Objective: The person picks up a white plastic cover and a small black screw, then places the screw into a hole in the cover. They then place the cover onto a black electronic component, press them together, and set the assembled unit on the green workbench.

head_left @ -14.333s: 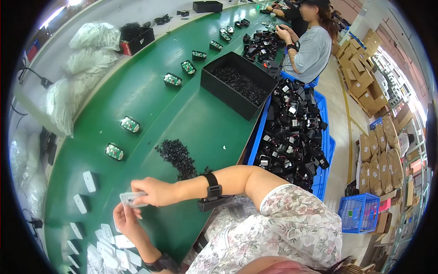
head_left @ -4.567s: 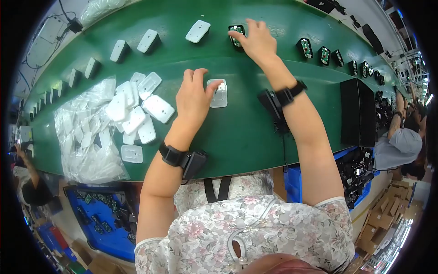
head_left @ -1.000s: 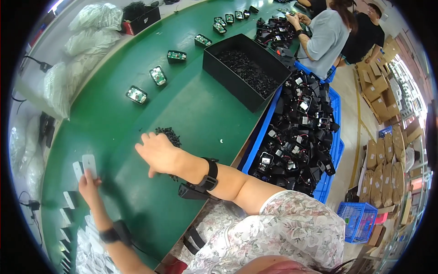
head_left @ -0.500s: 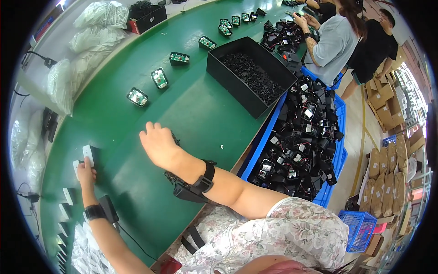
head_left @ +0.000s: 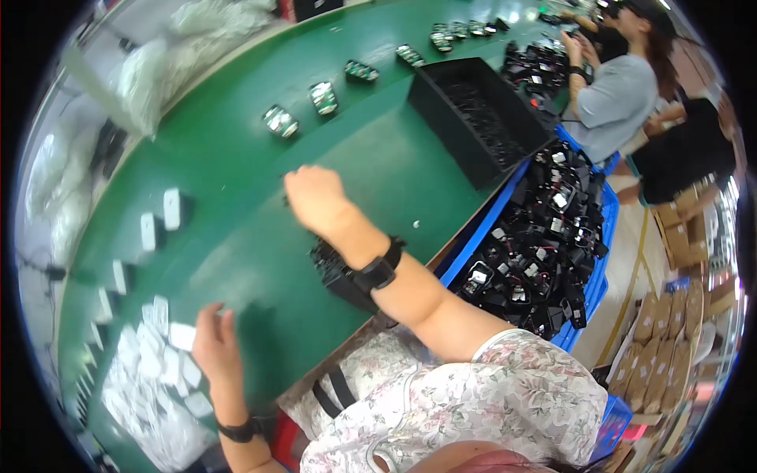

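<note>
My left hand (head_left: pixel 217 343) is raised at the near left, fingers apart, beside a white rectangular cover (head_left: pixel 182 337). Whether it touches that cover is unclear. Loose white covers (head_left: pixel 150 359) lie on a clear plastic bag just left of it. My right hand (head_left: pixel 315 197) is closed, knuckles up, over the middle of the green table; a dark bit shows at its fingertips, too small to name. Under my right wrist sits a black container (head_left: pixel 347 285) with small black parts (head_left: pixel 325 256). White-faced black units (head_left: pixel 172 209) stand upright in a row at the left.
Several black housings with green circuit boards (head_left: pixel 323 98) line the far side of the green table (head_left: pixel 236 189). A black box (head_left: pixel 449 130) holds small black parts. Beside the table, a blue crate (head_left: pixel 603 296) is full of black housings. A co-worker in grey (head_left: pixel 619 94) is beyond.
My left hand has let go of a white-faced unit in the row and come back toward the loose covers. My right hand's fingers have curled in. The whole view has shifted.
</note>
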Available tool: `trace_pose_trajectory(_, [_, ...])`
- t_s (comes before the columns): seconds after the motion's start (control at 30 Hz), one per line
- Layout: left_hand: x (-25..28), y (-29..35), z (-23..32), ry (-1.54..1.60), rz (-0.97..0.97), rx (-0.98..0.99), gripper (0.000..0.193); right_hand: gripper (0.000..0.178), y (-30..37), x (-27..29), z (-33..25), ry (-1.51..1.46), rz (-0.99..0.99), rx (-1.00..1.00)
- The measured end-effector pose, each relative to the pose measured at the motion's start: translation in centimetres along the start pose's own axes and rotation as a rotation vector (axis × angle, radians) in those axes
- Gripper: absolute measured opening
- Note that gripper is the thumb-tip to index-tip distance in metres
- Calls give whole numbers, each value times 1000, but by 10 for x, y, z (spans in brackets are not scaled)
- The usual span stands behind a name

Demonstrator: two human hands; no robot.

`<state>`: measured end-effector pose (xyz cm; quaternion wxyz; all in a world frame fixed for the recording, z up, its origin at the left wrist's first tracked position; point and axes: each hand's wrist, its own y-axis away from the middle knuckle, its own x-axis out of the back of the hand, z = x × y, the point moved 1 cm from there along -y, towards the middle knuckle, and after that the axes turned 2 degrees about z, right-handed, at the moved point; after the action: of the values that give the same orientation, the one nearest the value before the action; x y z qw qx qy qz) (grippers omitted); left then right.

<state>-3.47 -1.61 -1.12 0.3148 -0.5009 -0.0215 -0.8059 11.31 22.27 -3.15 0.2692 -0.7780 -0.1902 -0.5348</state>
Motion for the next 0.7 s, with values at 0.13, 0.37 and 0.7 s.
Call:
trace_pose_trajectory(0.13, [-10, 45, -2, 80, 17, -54, 14, 21, 0, 17, -5, 119, -127, -28])
trace_pose_trajectory(0.37, [-21, 73, -8, 57, 156, -93, 15, 14, -4, 21, -2, -43, 99, 62])
trace_pose_trajectory(0.7, [24, 36, -69, -410, 323, -24, 37, 10, -7, 21, -16, -200, 139, -27])
